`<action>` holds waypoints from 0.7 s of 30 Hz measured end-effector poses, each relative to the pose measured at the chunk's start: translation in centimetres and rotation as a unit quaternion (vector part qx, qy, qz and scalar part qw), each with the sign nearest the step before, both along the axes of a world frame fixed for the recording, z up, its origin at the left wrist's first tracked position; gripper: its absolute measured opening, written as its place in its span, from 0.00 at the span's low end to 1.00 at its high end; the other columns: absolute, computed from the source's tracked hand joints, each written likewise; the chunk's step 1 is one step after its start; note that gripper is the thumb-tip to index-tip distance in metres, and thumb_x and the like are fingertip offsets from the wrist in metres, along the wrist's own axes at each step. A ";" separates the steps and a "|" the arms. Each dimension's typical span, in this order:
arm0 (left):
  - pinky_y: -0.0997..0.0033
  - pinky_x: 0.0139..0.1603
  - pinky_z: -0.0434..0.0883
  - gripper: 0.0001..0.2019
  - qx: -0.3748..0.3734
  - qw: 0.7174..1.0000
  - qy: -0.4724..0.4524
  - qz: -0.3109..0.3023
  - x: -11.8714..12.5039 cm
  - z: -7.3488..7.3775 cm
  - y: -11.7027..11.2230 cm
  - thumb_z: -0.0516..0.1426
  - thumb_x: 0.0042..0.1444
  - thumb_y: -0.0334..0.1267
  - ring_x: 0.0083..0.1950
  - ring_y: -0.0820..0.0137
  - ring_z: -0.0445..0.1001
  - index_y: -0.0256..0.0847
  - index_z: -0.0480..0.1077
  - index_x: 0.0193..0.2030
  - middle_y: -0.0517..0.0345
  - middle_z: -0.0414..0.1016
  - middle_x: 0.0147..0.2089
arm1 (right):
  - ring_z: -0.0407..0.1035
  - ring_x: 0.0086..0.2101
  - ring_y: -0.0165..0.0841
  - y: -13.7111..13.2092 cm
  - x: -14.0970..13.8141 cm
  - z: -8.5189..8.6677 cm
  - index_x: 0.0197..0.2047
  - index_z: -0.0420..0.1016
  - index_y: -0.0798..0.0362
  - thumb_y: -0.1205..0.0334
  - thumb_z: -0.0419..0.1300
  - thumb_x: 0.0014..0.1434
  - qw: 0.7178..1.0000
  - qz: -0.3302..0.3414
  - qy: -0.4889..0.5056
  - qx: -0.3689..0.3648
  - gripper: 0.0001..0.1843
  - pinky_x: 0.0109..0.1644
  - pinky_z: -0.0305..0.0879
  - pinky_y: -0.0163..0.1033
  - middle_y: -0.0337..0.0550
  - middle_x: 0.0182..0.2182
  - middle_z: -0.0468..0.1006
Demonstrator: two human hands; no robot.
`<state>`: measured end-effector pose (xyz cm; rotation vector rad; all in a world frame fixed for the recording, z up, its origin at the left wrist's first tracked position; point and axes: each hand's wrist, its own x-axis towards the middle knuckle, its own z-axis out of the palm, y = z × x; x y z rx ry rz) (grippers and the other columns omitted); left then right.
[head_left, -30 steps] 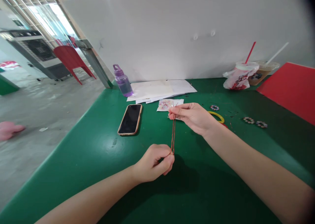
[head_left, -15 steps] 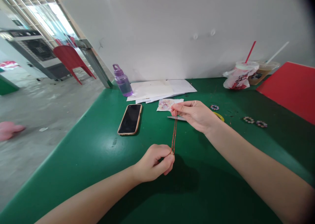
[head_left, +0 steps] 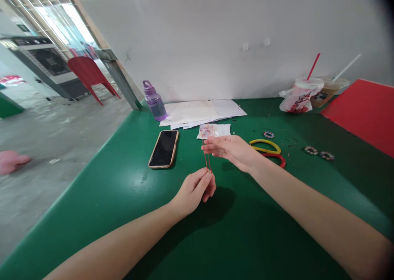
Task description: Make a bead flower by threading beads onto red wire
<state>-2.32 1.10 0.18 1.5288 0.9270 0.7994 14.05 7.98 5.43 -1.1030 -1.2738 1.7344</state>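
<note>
My left hand is closed, pinching the lower end of a thin red cord between thumb and forefinger just above the table. Two strands of the cord rise from that pinch, past the fingers of my right hand. The fingers of my right hand are stretched out, their tips beside or against the strands. Behind the right hand lie scissors with one yellow handle and one red handle; the hand hides their blades. A small clear-and-white packet with pinkish contents sits just beyond the fingertips.
On the green table are a phone, a purple bottle, white papers and small beaded rings. Drink cups with straws stand back right, near a red panel. A white board rises behind.
My right hand has gone from pinching the cord's upper end to stretched fingers, moving slightly left and down. The left hand has moved up and a little left. The scissors' handles show more.
</note>
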 end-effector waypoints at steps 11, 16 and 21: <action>0.76 0.22 0.58 0.16 -0.023 0.998 -0.028 0.059 -0.1 -0.1 0.8 0.43 0.65 0.44 0.18 0.80 0.59 0.38 0.58 0.30 0.65 0.63 0.22 | 0.73 0.39 0.33 -0.9 -1.0 -1.2 0.35 0.78 0.54 0.61 0.67 0.46 0.997 0.048 -0.052 0.030 0.11 0.51 0.64 0.42 0.45 0.34 0.80; 0.77 0.22 0.59 0.17 -0.020 0.998 -0.023 0.057 -0.2 -0.1 0.6 0.42 0.65 0.45 0.18 0.79 0.60 0.36 0.63 0.36 0.64 0.64 0.23 | 0.70 0.29 0.28 -1.0 -1.2 -1.2 0.31 0.77 0.55 0.61 0.66 0.47 0.997 0.036 -0.056 0.043 0.08 0.42 0.67 0.39 0.41 0.28 0.77; 0.75 0.23 0.63 0.17 0.083 0.991 0.023 0.105 -0.6 0.0 0.6 0.39 0.66 0.42 0.19 0.78 0.62 0.36 0.65 0.44 0.62 0.65 0.26 | 0.70 0.29 0.26 -0.9 -1.3 -1.0 0.33 0.75 0.56 0.61 0.66 0.48 0.997 0.002 -0.045 0.055 0.08 0.42 0.67 0.37 0.40 0.28 0.77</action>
